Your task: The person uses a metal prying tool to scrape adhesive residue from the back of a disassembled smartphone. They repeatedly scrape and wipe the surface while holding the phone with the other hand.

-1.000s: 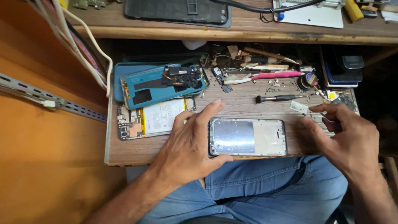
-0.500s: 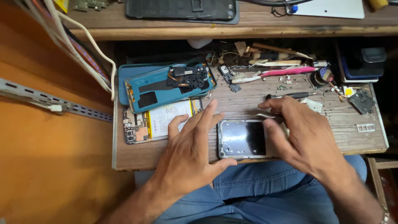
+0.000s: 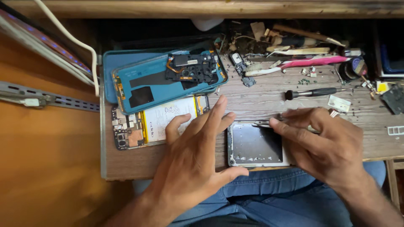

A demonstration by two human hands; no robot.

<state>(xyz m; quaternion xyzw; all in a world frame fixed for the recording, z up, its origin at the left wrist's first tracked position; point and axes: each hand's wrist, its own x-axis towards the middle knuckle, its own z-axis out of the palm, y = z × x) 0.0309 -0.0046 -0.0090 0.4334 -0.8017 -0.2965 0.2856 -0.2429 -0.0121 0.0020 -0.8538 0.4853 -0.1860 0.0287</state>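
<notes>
A grey phone (image 3: 256, 147) lies screen-up at the front edge of the wooden work board (image 3: 261, 98), over my lap. My left hand (image 3: 198, 159) braces its left end, thumb along the phone's near edge and fingers spread on the board. My right hand (image 3: 324, 145) covers the phone's right half and pinches thin metal tweezers (image 3: 263, 123), whose tip lies along the phone's top edge.
To the left lie an opened phone body with a white battery (image 3: 162, 120) and a teal back cover (image 3: 168, 77) stacked on another. Behind are a black screwdriver (image 3: 313, 92), a pink-handled tool (image 3: 311, 63), small parts and screws. An orange panel stands at left.
My right hand has come from the right of the board onto the phone's right half and now holds tweezers at its top edge. My left hand stays at the phone's left end.
</notes>
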